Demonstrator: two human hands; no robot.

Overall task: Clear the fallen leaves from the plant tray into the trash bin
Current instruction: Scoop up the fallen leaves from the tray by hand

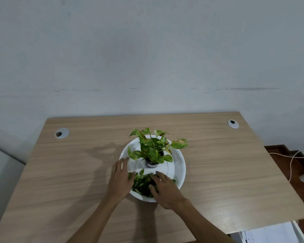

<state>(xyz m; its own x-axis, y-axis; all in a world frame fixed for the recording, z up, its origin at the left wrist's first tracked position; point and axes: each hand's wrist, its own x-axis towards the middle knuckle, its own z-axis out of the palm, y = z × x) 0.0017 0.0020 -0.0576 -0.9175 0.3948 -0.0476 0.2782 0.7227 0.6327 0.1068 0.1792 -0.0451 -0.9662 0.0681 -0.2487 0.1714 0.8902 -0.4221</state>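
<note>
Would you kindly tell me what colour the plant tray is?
The tray is plain white, seen in the head view.

No legible text anywhere

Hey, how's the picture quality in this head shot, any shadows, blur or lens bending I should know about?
Head view: soft, even light, no glare; faint shadows fall on the table left of the tray and below it. Wide-angle bending curves the table edges. Left hand and right hand look slightly soft over the fallen leaves; the plant is fairly sharp.
</note>
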